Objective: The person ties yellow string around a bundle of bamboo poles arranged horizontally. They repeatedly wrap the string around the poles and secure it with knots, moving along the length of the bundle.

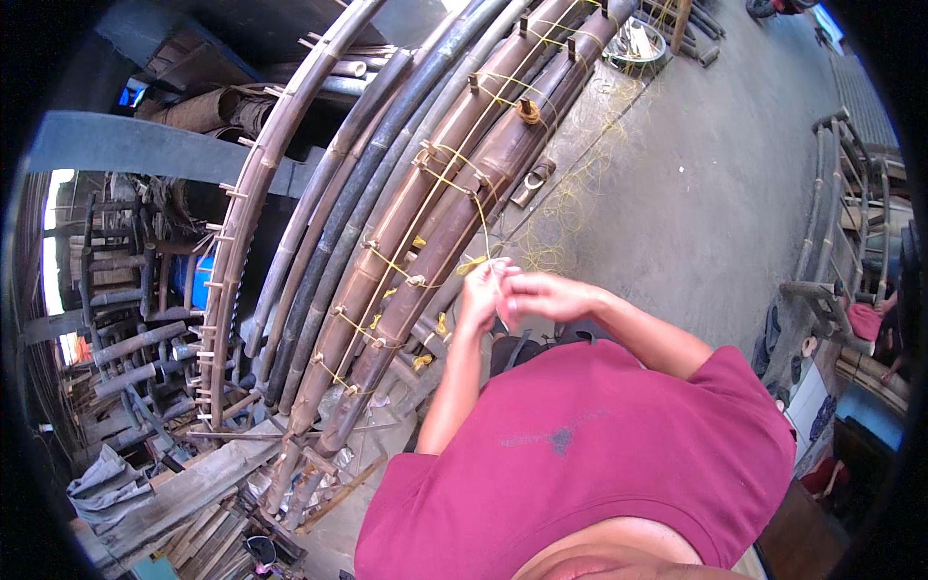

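A thin yellow cord [484,224] runs down from the pegs on a pair of brown bamboo poles [451,224] to my hands. My left hand [478,298] is closed in a pinch on the cord, beside the nearer pole. Against its fingertips, my right hand [549,296] is bent inward with its fingers drawn together at the same cord; motion blurs it a little. Short wooden pegs [417,281] stick out along both poles, with yellow cord lashed across between them. Small yellow cord bundles [422,362] hang at the poles' side.
Dark bamboo poles [372,155] and a curved pegged pole [253,184] lean to the left. Loose yellow cord [551,253] tangles across the concrete floor [720,184], near a bamboo offcut [534,182]. A basin [635,46] stands at the far end. Bamboo frames [822,208] line the right.
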Available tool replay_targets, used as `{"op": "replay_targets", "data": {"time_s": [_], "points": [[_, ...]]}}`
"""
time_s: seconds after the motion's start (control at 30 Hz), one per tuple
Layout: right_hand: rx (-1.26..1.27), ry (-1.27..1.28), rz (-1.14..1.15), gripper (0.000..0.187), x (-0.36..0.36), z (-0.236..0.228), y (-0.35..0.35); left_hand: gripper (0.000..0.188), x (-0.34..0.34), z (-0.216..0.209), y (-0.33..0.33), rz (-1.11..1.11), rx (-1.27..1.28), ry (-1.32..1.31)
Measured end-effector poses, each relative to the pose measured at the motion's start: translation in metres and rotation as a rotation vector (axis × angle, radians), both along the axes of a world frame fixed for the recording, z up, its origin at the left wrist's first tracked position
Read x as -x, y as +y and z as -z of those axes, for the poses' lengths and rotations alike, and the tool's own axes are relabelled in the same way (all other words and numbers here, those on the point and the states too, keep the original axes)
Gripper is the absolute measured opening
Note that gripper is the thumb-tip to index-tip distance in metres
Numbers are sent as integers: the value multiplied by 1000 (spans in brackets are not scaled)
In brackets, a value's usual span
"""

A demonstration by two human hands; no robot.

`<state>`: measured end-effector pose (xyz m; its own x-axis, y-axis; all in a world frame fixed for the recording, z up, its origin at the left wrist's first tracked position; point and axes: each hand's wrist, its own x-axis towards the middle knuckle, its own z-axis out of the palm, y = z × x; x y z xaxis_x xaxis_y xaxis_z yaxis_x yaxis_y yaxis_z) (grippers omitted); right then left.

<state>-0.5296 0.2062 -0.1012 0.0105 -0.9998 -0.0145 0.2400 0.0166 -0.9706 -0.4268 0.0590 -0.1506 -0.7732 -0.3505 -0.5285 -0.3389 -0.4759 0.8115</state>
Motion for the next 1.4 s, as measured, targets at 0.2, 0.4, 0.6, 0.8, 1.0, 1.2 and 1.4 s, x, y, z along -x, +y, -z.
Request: {"op": "replay_targets", "data": {"time_s": [0.2,0.4,0.6,0.8,1.0,1.2,1.4], "points": [[-631,212,-610,28,-7,74,81,29,-39,-91,59,694,-226,95],[-114,-80,-719,20,11,-60,66,87,-68,-11,66,612,764,-4],[-375,-12,-313,26,9,1,63,72,-74,-94,58,906,-552,43],[-561,-101,-716,25,-38,22,73,77,-61,-148,69,405,15,270],[-189,750,-513,26,43,-21,34,72,-96,-100,64,723,-844,178],[-199,170,-908,30,-15,-65,46,85,-76,-89,36,491,91,134],[-188,199,-200,37,28,-12,40,76,-82,-98,28,798,-362,201]]}}
